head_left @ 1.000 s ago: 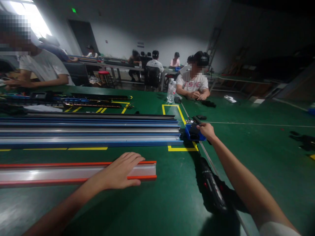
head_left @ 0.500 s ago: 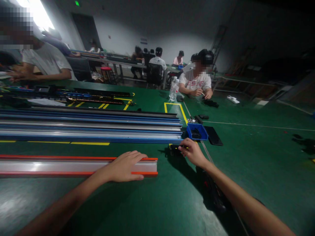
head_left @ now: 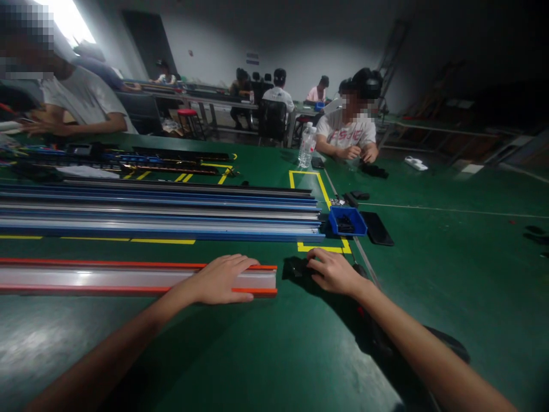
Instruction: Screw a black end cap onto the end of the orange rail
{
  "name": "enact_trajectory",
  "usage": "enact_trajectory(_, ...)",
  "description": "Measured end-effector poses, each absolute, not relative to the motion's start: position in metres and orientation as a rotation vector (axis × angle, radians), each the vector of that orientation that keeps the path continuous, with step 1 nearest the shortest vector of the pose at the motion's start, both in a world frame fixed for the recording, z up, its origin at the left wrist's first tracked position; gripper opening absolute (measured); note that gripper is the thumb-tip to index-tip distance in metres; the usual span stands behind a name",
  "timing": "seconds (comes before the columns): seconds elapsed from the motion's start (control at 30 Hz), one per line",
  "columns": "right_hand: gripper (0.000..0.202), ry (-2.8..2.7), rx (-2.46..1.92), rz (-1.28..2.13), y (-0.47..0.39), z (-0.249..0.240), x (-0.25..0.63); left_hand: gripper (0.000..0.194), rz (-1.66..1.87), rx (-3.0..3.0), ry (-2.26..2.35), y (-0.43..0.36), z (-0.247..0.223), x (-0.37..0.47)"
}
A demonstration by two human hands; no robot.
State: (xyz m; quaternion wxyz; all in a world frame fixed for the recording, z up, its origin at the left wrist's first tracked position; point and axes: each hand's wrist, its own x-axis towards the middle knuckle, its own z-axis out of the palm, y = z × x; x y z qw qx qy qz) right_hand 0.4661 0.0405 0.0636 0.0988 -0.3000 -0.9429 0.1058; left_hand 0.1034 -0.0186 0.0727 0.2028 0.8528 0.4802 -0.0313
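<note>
A long pale channel with orange edges [head_left: 128, 278] lies along the near side of the table. My left hand [head_left: 223, 279] spans it close to its right end, fingers on the far edge and thumb along the near one. Just right of that end, my right hand [head_left: 332, 271] pinches a small black part [head_left: 295, 268] low over the table. The part's exact kind is too dark to make out, and my fingers cover one end of it. Beyond both hands lie several blue-edged channels [head_left: 257, 230], side by side.
Behind my right hand stands a blue bin [head_left: 348, 222] with black pieces inside, beside a dark flat phone-like slab [head_left: 377, 229]. A clear bottle [head_left: 306, 147] is farther back. Across the table sits a person [head_left: 349, 131]; another person [head_left: 81, 103] works at the far left.
My right hand has brought the black part a little nearer to me, off the yellow tape line. The left hand keeps its place on the orange-edged channel. The view has shifted slightly.
</note>
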Motion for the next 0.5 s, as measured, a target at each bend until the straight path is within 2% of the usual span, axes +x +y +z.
enact_trajectory(0.17,0.034,-2.862,-0.901,0.367,0.040,0.066,0.463,0.091,-0.084,2.387,1.345,-0.018,0.069,0.102)
enact_trajectory(0.37,0.037,-2.857,-0.945,0.413,0.040,0.060,0.459,0.095,-0.061,2.387,1.335,-0.017,0.066,0.100)
enact_trajectory(0.5,0.053,-2.873,-0.895,0.320,0.042,0.054,0.458,0.093,-0.004,2.385,1.336,-0.018,0.065,0.098)
